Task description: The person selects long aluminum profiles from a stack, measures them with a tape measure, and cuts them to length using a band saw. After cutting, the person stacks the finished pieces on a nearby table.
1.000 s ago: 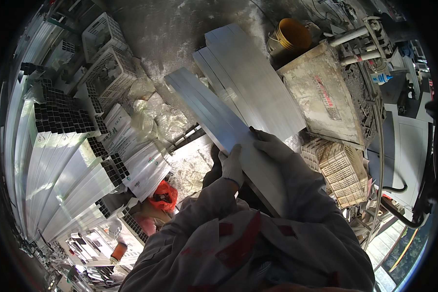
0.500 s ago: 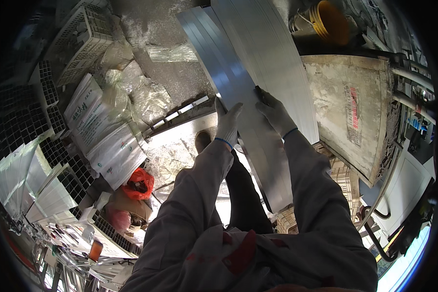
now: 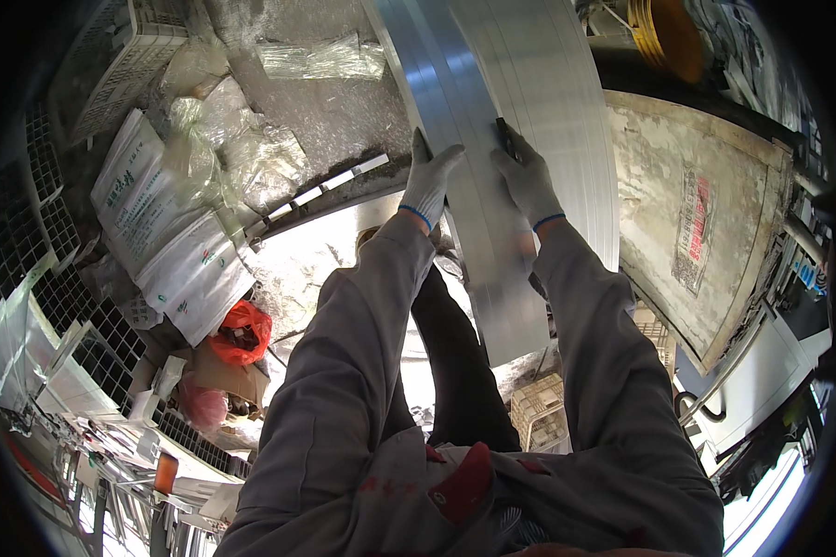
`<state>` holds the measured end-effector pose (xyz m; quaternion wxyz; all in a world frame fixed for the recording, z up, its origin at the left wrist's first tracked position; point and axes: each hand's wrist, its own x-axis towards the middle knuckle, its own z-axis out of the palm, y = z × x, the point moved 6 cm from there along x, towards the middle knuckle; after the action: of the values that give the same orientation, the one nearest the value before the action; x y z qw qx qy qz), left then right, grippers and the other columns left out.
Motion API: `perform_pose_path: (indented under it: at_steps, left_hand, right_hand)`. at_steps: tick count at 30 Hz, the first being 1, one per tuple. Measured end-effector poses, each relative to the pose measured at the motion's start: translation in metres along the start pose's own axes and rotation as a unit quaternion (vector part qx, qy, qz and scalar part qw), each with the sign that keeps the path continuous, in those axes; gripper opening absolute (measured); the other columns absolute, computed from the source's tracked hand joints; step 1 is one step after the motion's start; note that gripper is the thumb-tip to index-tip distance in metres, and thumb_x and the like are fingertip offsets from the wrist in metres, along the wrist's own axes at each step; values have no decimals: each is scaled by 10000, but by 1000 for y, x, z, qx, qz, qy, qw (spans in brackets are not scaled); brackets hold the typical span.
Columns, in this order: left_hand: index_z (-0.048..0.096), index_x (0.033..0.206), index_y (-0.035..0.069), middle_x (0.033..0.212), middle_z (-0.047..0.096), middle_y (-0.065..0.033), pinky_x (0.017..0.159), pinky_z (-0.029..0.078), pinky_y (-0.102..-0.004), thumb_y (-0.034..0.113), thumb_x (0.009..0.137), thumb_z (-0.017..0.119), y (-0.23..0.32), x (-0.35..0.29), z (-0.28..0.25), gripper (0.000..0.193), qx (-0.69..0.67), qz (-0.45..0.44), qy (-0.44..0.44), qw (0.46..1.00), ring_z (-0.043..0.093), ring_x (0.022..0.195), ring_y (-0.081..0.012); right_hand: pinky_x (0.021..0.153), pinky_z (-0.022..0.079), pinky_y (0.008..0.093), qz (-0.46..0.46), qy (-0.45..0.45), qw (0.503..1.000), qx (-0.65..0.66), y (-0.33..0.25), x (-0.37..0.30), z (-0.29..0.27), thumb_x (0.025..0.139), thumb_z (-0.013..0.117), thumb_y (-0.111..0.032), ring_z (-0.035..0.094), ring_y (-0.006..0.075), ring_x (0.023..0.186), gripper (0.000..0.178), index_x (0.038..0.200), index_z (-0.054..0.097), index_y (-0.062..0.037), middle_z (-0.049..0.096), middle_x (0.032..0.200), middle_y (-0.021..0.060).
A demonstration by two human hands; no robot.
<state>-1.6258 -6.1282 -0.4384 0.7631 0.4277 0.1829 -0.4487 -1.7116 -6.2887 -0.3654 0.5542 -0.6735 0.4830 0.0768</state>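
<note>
A long, flat strip of silvery sheet metal (image 3: 478, 223) runs from the far edge down to my waist. My left hand (image 3: 428, 179), in a pale knit glove with a blue cuff, grips its left edge, thumb over the top face. On the opposite edge is my right hand (image 3: 528, 176), gloved alike, with dark fingertips and the thumb across the metal. Fingers under the strip are hidden. Beyond and right of it lie wide silvery metal panels (image 3: 553, 102); whether the strip touches them, I cannot tell.
A worn board-sided box (image 3: 655, 167) stands right, with a yellow bucket (image 3: 667, 37) beyond it. At left lie white plastic sacks (image 3: 153, 213), clear film (image 3: 260, 153) and a red bag (image 3: 241, 332). Plastic crates (image 3: 543, 408) sit low right; a narrow pale bar (image 3: 330, 186) lies on the floor.
The strip has swung to lie more nearly in line with the wide panels, its near end shifting left. Both hands keep their hold on its edges. The whole view has shifted slightly.
</note>
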Motion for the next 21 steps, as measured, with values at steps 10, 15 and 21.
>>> perform_pose_path:
  at_steps: [10, 15, 21]
  left_hand:
    - [190, 1731, -94, 1759, 254, -406, 1326, 360, -503, 668, 1005, 678, -71, 56, -56, 1161, 478, -70, 119, 867, 343, 1615, -545]
    - [249, 1697, -125, 1683, 393, -410, 1248, 451, -521, 627, 1024, 663, -92, 64, -57, 1091, 489, 37, 166, 856, 471, 1527, -554]
    - [149, 1708, -157, 1746, 313, -397, 1310, 369, -469, 652, 1032, 664, -88, 65, -64, 1173, 371, -36, 158, 914, 374, 1618, -504]
  right_hand:
    - [1012, 592, 526, -29, 62, 934, -351, 42, -97, -1, 1003, 737, -174, 733, 444, 1146, 324, 1265, 728, 17, 729, 1334, 204]
    - [1015, 596, 486, 48, -83, 959, -265, 97, -217, -8, 974, 763, -126, 734, 422, 1154, 313, 1249, 730, 19, 734, 1306, 221]
    - [1027, 589, 508, 44, -61, 976, -202, 129, -318, 14, 1007, 719, -106, 706, 450, 1183, 363, 1341, 671, 28, 709, 1311, 242]
